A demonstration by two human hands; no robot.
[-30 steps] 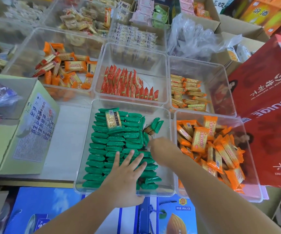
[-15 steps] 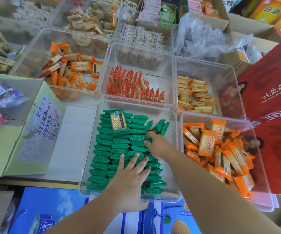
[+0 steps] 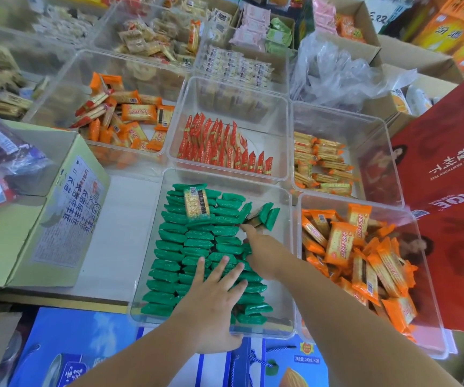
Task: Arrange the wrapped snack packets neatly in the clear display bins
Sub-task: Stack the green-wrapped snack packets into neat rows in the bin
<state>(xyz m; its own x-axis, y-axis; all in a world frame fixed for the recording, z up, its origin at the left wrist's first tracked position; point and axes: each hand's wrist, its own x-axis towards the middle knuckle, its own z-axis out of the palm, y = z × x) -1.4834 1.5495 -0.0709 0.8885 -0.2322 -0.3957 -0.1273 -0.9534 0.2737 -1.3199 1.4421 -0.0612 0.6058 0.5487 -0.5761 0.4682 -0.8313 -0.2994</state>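
Observation:
Rows of green wrapped packets (image 3: pixel 197 247) fill the left and middle of a clear bin (image 3: pixel 281 319) in front of me. One packet (image 3: pixel 196 203) lies face up on top of the back rows. A few loose green packets (image 3: pixel 265 216) stand askew at the bin's back right. My left hand (image 3: pixel 214 297) presses flat on the near rows with its fingers spread. My right hand (image 3: pixel 261 252) reaches along the right side of the rows, and its forefinger touches the base of the loose packets. Its other fingers are partly hidden.
A clear bin of jumbled orange packets (image 3: pixel 350 247) stands to the right. Behind are bins of red packets (image 3: pixel 225 146), yellow-orange packets (image 3: pixel 320 163) and orange ones (image 3: pixel 124 115). A cardboard box (image 3: pixel 57 213) is on the left, a red carton (image 3: pixel 448 177) on the right.
My right hand has moved forward along the green rows to the loose packets at the back right. My left hand has stayed flat on the near rows.

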